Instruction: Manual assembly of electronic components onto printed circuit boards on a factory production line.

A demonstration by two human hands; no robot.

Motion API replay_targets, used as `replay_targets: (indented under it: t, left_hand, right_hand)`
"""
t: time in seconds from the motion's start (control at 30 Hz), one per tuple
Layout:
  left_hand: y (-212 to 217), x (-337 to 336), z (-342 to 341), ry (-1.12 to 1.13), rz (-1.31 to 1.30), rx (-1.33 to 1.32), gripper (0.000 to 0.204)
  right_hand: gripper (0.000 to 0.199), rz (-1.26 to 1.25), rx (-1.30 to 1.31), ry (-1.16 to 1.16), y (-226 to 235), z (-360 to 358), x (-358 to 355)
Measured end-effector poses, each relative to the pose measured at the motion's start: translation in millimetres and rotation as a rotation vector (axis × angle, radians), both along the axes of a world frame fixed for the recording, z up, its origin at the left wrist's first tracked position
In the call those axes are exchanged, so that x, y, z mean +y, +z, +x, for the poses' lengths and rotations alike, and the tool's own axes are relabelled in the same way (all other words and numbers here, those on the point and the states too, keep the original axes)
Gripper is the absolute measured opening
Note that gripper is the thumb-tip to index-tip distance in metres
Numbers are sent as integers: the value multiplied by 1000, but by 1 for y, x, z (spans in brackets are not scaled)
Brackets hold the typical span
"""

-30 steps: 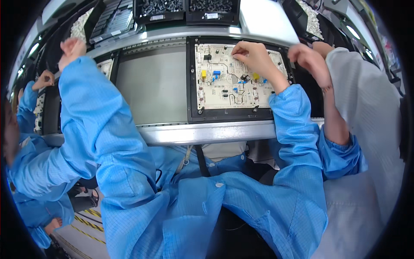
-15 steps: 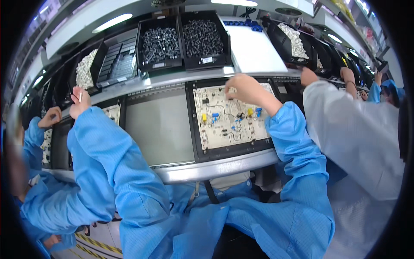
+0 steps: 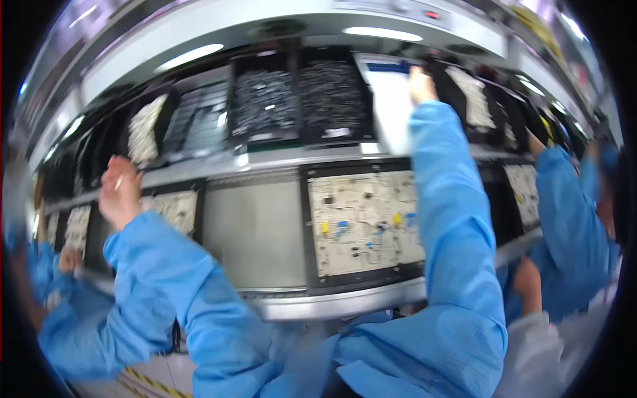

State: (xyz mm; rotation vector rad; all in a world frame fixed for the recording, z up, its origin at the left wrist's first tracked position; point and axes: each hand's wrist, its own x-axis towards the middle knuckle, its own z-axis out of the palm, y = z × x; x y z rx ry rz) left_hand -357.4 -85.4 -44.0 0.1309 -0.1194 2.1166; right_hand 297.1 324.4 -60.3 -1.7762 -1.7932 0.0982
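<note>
While the right hand (image 3: pixel 422 84) reached a top-centre bin (image 3: pixel 464 99), grip hidden, the left hand (image 3: pixel 119 192) pinched a small part; the board (image 3: pixel 365 222) looked partly filled.

Left hand (image 3: pixel 119 191) raised with fingers loosely curled; right hand (image 3: pixel 421 84) stretched far forward, blue sleeves on both arms.

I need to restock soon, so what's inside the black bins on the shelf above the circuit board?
The two middle black bins hold heaps of small dark parts; blur hides their kind. The right hand and sleeve cover part of the next compartment.
</note>
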Motion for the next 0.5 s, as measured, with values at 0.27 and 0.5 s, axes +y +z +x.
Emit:
replay_targets:
  t: [0.27,0.5]
  left_hand:
    - [74,35,151,503,-660,592,20]
    - [57,59,100,995,-959,1394,28]
  right_hand:
    - [38,113,-128,-16,-12,72,4]
    - [21,341,163,4,-6,66,-5]
